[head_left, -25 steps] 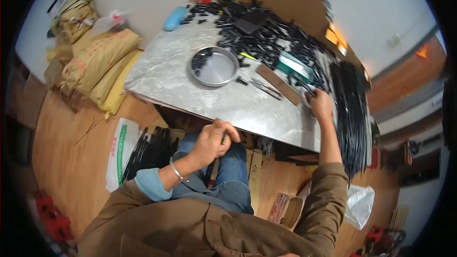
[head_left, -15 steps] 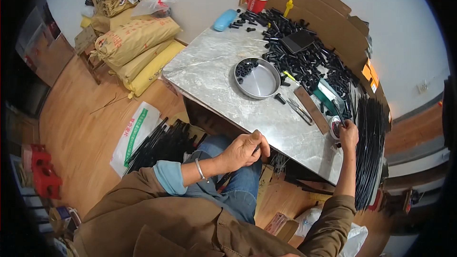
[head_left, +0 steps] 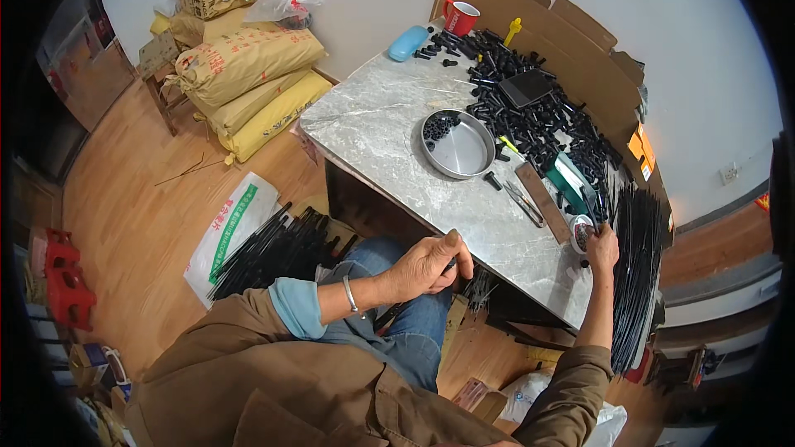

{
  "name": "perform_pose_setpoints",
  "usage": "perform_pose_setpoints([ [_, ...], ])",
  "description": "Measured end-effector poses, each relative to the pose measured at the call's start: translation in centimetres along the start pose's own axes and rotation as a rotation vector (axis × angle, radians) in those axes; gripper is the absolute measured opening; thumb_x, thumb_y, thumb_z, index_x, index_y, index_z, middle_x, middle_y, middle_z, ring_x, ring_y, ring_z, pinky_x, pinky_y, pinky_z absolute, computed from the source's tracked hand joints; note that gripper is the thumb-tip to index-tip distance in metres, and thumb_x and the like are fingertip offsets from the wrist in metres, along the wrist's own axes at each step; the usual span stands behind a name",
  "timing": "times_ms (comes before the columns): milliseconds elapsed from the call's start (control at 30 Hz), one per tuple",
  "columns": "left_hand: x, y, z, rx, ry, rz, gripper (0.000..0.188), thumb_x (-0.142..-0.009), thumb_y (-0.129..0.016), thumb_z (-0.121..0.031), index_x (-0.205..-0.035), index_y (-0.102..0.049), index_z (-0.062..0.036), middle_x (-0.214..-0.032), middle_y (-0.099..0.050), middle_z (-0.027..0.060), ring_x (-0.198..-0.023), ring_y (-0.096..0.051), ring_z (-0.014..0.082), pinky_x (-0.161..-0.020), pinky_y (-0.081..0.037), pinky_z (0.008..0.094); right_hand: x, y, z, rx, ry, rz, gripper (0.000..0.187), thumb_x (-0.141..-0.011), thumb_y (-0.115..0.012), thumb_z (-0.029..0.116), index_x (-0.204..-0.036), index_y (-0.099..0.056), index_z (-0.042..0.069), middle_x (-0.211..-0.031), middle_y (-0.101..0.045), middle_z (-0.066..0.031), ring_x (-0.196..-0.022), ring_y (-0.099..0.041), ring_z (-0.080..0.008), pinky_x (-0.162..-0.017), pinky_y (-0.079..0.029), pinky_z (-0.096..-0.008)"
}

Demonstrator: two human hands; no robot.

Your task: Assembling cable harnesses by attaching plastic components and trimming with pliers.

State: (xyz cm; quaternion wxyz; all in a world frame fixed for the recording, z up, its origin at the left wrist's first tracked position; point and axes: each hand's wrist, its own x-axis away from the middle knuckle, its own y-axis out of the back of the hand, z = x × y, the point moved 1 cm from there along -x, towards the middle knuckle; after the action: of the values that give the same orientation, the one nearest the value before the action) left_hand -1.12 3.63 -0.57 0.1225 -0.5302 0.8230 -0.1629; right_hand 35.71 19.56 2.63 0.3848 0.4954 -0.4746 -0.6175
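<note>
My left hand [head_left: 424,268] is closed just off the table's front edge, thumb on top, with a small black piece [head_left: 450,265] partly showing between the fingers. Across the table, at the right, my right hand [head_left: 603,248] has its fingers pinched together at the rim of a small white cup [head_left: 579,234] with dark bits in it. What those fingers hold is hidden. Left of the cup lie a flat brown bar [head_left: 542,202] and metal tweezers [head_left: 524,204]. Behind it stands a green box [head_left: 565,185]. A bundle of long thin black rods [head_left: 636,281] is right beside my right hand.
A round metal pan [head_left: 460,154] holds small black rings. Behind it spread many black bolt-shaped parts [head_left: 517,128], with a dark flat box [head_left: 525,89] on top. A red mug [head_left: 460,17] and blue case [head_left: 407,44] stand far back. Black rods [head_left: 277,252] lie on the floor.
The whole view has shifted slightly. My right hand stays at the white cup, with more of the cup showing now. My left hand keeps its closed grip in nearly the same place.
</note>
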Motion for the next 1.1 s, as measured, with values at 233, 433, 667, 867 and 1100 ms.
perform_pose_setpoints([
  [233, 0.4, -0.4, -0.2, -0.011, -0.017, 0.013, 0.078, -0.09, -0.024, -0.068, -0.085, -0.058, 0.0021, -0.05, -0.037, -0.0014, -0.044, -0.034, 0.0048, -0.04, -0.029, 0.0211, 0.1, -0.1, -0.3, 0.048, -0.033, 0.051, 0.036, -0.084, -0.061, 0.034, -0.097, -0.064, 0.001, -0.094, -0.065, -0.022, -0.092, -0.061, -0.0405, -0.076, -0.047, -0.0451],
  [433, 0.6, -0.7, -0.3, 0.002, -0.012, -0.007, 0.077, -0.091, -0.026, -0.068, -0.083, -0.057, 0.0021, -0.05, -0.037, -0.0017, -0.044, -0.034, 0.0049, -0.041, -0.029, 0.0209, 0.1, -0.2, -0.6, 0.008, -0.036, 0.06, 0.037, -0.083, -0.061, 0.034, -0.088, -0.065, -0.002, -0.089, -0.065, -0.0234, -0.09, -0.061, -0.0405, -0.075, -0.047, -0.046],
  [667, 0.8, -1.0, -0.6, 0.081, -0.014, 0.0, 0.069, -0.094, -0.03, -0.061, -0.083, -0.057, 0.0005, -0.051, -0.037, -0.0024, -0.043, -0.032, 0.0047, -0.04, -0.027, 0.0204, 0.0, -0.9, -2.3, -0.204, -0.094, 0.05, 0.034, -0.081, -0.062, 0.032, -0.081, -0.063, -0.002, -0.077, -0.064, -0.0177, -0.074, -0.063, -0.0311, -0.069, -0.048, -0.0395],
  [867, 0.9, -0.3, -0.9, 0.085, -0.114, 0.088, 0.072, -0.089, -0.034, -0.066, -0.096, -0.058, 0.0017, -0.063, -0.044, 0.0, -0.053, -0.039, 0.0062, -0.05, -0.037, 0.0212, 5.6, 1.8, 4.5, -1.466, -0.3, 0.485, 0.022, -0.093, -0.056, 0.028, -0.078, -0.052, 0.011, -0.066, -0.048, 0.0021, -0.056, -0.043, -0.0088, -0.056, -0.04, -0.0275],
  [1100, 0.9, -1.1, -0.3, -0.096, -0.353, -0.066, 0.054, -0.095, -0.044, -0.047, -0.112, -0.056, 0.0026, -0.099, -0.047, 0.0046, -0.075, -0.047, 0.0092, -0.064, -0.041, 0.0232, 18.7, 3.4, 16.8, -2.099, -0.178, 0.69, 0.025, -0.095, -0.054, 0.031, -0.084, -0.049, 0.01, -0.069, -0.044, 0.0029, -0.057, -0.038, -0.0082, -0.056, -0.037, -0.0267],
])
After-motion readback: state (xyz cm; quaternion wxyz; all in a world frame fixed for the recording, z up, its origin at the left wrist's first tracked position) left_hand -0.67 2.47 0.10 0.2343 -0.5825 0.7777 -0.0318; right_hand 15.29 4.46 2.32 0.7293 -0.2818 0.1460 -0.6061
